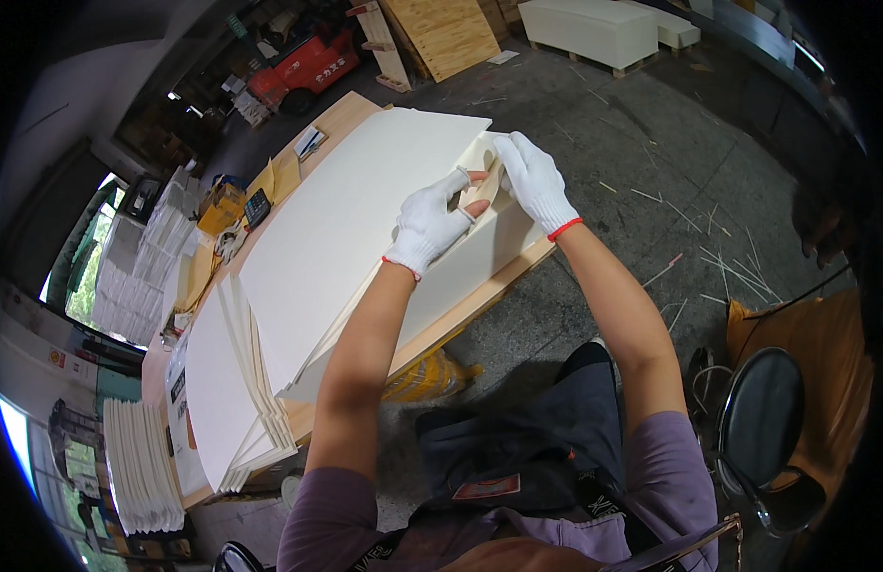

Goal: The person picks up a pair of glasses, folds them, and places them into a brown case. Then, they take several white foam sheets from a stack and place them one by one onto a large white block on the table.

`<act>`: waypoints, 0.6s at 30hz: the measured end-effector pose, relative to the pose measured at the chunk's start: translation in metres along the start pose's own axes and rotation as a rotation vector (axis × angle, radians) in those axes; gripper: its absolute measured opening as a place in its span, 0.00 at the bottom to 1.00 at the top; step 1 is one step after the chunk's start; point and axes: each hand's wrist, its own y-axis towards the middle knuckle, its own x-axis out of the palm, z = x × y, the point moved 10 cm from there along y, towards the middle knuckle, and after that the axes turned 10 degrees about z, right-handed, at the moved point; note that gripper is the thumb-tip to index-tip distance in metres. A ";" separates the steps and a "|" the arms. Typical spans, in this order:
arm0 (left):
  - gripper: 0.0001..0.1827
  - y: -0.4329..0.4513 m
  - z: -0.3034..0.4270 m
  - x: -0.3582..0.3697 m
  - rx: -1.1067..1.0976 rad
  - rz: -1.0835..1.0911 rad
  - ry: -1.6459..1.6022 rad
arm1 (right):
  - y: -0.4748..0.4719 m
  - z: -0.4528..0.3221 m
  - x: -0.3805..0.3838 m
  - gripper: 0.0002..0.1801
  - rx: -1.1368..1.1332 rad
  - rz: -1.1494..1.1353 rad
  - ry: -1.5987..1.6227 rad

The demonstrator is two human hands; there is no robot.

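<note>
A tall stack of large white sheets (370,193) lies on a wooden table (406,357) before me. My left hand (431,218), in a white knit glove with thumb and a fingertip bare, is at the stack's near right edge, its fingers at lifted upper sheets. Beyond it, my right hand (533,175), gloved in white with a red cuff, rests at the far right corner, fingers bent over the edge. A gap shows between the upper sheets and those below. Whether either hand pinches a sheet is hidden. Left of the stack, folded white sheets (227,393) lie fanned out.
Along the table's far side are a calculator (257,208), yellow envelopes (284,177) and a cardboard box (221,207). A black round stool (761,420) stands at the right. Thin white strips (742,272) litter the floor. A red forklift (302,75) is in the background.
</note>
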 end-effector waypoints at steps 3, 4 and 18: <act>0.24 0.001 -0.005 0.001 -0.039 -0.010 -0.069 | 0.000 -0.002 -0.001 0.27 0.012 -0.010 -0.015; 0.22 0.001 -0.006 0.001 -0.047 -0.016 -0.064 | -0.001 -0.002 -0.001 0.28 0.026 -0.020 -0.013; 0.21 0.003 -0.003 0.006 0.010 -0.005 0.057 | -0.002 -0.004 -0.003 0.28 0.013 -0.005 -0.034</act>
